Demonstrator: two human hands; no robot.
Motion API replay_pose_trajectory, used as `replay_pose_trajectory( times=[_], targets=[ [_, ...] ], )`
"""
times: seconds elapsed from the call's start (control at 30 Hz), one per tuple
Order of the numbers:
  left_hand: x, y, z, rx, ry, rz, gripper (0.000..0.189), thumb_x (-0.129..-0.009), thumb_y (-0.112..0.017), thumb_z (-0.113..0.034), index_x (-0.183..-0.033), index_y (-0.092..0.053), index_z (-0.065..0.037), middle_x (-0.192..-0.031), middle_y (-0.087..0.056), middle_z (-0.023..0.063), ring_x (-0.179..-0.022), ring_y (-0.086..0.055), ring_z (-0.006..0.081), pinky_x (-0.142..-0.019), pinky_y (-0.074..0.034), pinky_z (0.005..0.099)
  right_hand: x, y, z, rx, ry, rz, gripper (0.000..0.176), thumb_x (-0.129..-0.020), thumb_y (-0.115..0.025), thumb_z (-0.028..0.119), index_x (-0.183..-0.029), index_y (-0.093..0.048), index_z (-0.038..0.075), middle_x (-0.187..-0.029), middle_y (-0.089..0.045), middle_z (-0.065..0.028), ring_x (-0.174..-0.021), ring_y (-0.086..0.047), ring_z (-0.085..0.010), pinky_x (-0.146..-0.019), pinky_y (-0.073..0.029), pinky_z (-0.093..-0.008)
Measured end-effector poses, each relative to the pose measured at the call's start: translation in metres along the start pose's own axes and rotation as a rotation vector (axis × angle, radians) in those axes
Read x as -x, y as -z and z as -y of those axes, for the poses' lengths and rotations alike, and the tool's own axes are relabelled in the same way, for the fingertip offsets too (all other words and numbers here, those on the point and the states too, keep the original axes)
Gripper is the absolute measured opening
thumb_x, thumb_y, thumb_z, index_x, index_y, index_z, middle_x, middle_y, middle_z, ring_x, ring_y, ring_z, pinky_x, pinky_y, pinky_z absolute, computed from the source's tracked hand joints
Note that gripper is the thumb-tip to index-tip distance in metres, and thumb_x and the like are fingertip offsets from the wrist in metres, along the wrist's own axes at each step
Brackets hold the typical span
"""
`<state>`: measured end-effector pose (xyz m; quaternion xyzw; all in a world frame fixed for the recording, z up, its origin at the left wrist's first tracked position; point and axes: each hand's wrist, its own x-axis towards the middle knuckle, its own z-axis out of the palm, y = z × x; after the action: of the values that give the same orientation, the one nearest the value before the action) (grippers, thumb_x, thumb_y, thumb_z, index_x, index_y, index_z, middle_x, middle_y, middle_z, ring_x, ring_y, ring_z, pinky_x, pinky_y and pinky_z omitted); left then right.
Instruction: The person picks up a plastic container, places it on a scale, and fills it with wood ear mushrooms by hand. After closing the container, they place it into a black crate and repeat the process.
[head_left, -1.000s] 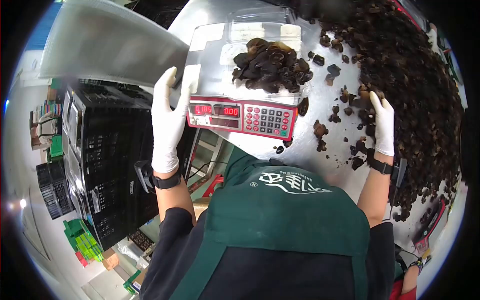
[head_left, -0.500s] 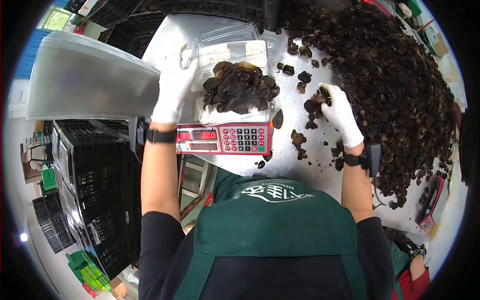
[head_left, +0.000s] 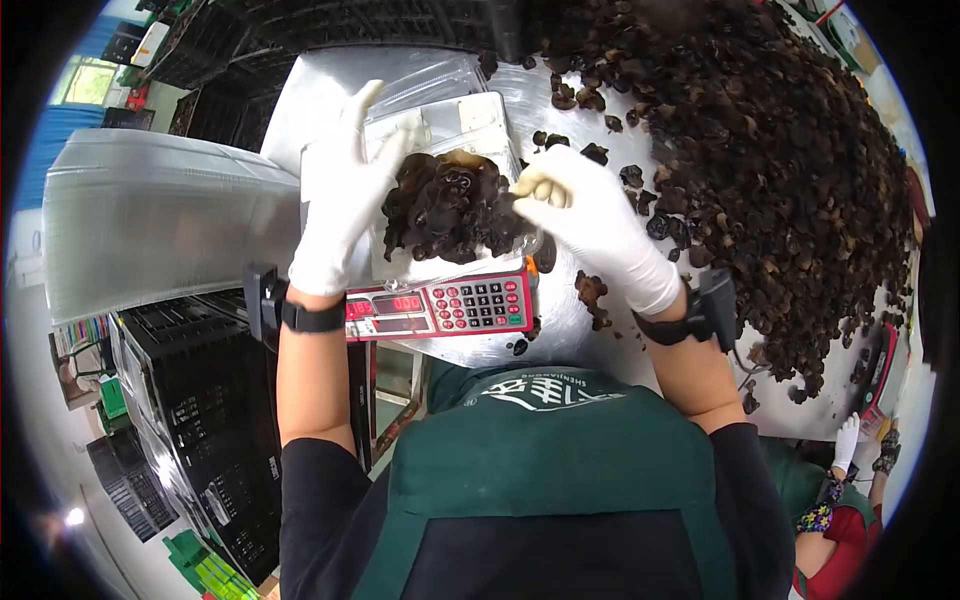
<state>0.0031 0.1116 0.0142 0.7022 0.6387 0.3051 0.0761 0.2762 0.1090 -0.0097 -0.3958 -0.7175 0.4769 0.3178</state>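
Dark brown wood-ear fungus (head_left: 450, 205) lies heaped in a clear plastic tray on a red and white electronic scale (head_left: 480, 305) with lit red digits. My left hand (head_left: 350, 185), in a white glove, is at the heap's left side with its fingers apart and nothing in them. My white-gloved right hand (head_left: 575, 200) is at the right edge of the heap, its fingers curled together. Whatever lies between those fingertips is too small or hidden to name. The clear lid (head_left: 430, 85) stands open behind the tray.
A large pile of loose fungus (head_left: 780, 190) covers the right of the metal table (head_left: 550, 335). Stacked clear plastic containers (head_left: 170, 220) stand at the left. Black crates (head_left: 210, 420) are below them. A co-worker's gloved hand (head_left: 847, 443) is at the lower right, near another scale (head_left: 880, 385).
My right hand has moved left from the loose pieces on the table to the heap in the tray. My left hand stays beside the tray. A co-worker's gloved hand has come into view.
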Motion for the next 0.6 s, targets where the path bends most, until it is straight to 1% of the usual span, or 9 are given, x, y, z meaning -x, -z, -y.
replay_pose_trajectory(
  times=[0.03, 0.07, 0.1, 0.17, 0.23, 0.33, 0.5, 0.57, 0.6],
  targets=[
    [0.006, 0.005, -0.016, 0.046, -0.016, 0.062, 0.059, -0.086, -0.070, -0.023, -0.140, -0.050, -0.008, -0.127, -0.060, 0.0180, -0.119, -0.057, 0.0300, -0.103, -0.044, 0.0416, 0.000, 0.004, -0.002, -0.082, -0.036, -0.001, 0.014, -0.083, -0.074, 0.014, -0.092, -0.068, 0.005, -0.081, -0.061, -0.0012, -0.073, -0.056, -0.0085, -0.069, -0.048, -0.0255],
    [0.012, 0.012, -0.032, 0.094, -0.032, 0.124, 0.061, -0.086, -0.070, -0.023, -0.142, -0.050, -0.009, -0.129, -0.059, 0.0176, -0.122, -0.055, 0.0279, -0.104, -0.042, 0.0409, 0.002, 0.009, 0.000, -0.102, -0.076, 0.016, 0.014, -0.084, -0.073, 0.014, -0.093, -0.068, 0.005, -0.081, -0.061, -0.0006, -0.074, -0.056, -0.0078, -0.069, -0.048, -0.0247],
    [0.018, 0.019, -0.046, 0.058, -0.067, 0.199, 0.067, -0.083, -0.073, -0.021, -0.144, -0.048, -0.009, -0.141, -0.053, 0.0172, -0.131, -0.048, 0.0313, -0.111, -0.036, 0.0426, 0.003, 0.014, 0.002, -0.120, -0.113, 0.028, 0.014, -0.085, -0.073, 0.014, -0.094, -0.068, 0.005, -0.082, -0.062, -0.0001, -0.075, -0.056, -0.0071, -0.070, -0.048, -0.0240],
    [0.027, 0.012, -0.049, 0.158, -0.130, 0.283, 0.075, -0.078, -0.076, -0.021, -0.146, -0.046, -0.010, -0.146, -0.047, 0.0167, -0.138, -0.042, 0.0334, -0.115, -0.032, 0.0434, 0.007, 0.017, -0.008, -0.329, -0.176, 0.018, 0.014, -0.089, -0.071, 0.015, -0.098, -0.067, 0.005, -0.091, -0.066, 0.0004, -0.080, -0.057, -0.0055, -0.074, -0.047, -0.0222],
    [0.037, 0.002, -0.050, -0.037, -0.155, 0.350, 0.090, -0.069, -0.084, -0.018, -0.148, -0.042, -0.011, -0.150, -0.041, 0.0173, -0.141, -0.036, 0.0363, -0.116, -0.032, 0.0469, 0.013, 0.018, -0.016, -0.571, -0.222, -0.003, 0.015, -0.091, -0.070, 0.016, -0.100, -0.067, 0.005, -0.096, -0.068, 0.0005, -0.083, -0.058, -0.0050, -0.075, -0.047, -0.0217],
    [0.050, -0.016, -0.044, -0.283, -0.263, 0.307, 0.098, -0.063, -0.088, -0.033, -0.148, -0.042, -0.012, -0.146, -0.043, 0.0182, -0.139, -0.036, 0.0391, -0.115, -0.029, 0.0506, 0.020, 0.024, -0.025, -0.642, -0.264, 0.006, 0.017, -0.094, -0.066, 0.016, -0.106, -0.064, 0.005, -0.100, -0.069, -0.0004, -0.085, -0.059, -0.0052, -0.075, -0.047, -0.0216],
    [0.043, 0.021, -0.036, 0.236, -0.092, 0.331, 0.093, -0.068, -0.086, -0.031, -0.147, -0.044, -0.008, -0.149, -0.042, 0.0179, -0.140, -0.037, 0.0374, -0.116, -0.030, 0.0452, 0.039, 0.028, -0.037, -0.819, -0.285, -0.088, 0.018, -0.096, -0.062, 0.019, -0.106, -0.063, 0.004, -0.102, -0.067, -0.0030, -0.088, -0.060, -0.0077, -0.075, -0.048, -0.0227],
    [0.038, 0.051, -0.020, 0.087, -0.083, 0.242, 0.082, -0.076, -0.081, -0.021, -0.147, -0.044, -0.007, -0.150, -0.044, 0.0143, -0.142, -0.037, 0.0259, -0.117, -0.028, 0.0401, 0.053, 0.044, -0.068, -0.647, -0.207, -0.044, 0.028, -0.098, -0.057, 0.027, -0.111, -0.062, 0.002, -0.100, -0.066, -0.0041, -0.096, -0.061, -0.0130, -0.083, -0.050, -0.0291],
    [0.034, 0.064, -0.010, 0.103, -0.052, 0.187, 0.074, -0.080, -0.078, -0.020, -0.146, -0.046, -0.006, -0.148, -0.047, 0.0142, -0.140, -0.039, 0.0241, -0.116, -0.030, 0.0379, 0.060, 0.046, -0.066, -0.790, -0.269, -0.117, 0.030, -0.100, -0.056, 0.028, -0.114, -0.061, 0.003, -0.102, -0.066, -0.0047, -0.098, -0.061, -0.0148, -0.084, -0.050, -0.0318]
  ],
)
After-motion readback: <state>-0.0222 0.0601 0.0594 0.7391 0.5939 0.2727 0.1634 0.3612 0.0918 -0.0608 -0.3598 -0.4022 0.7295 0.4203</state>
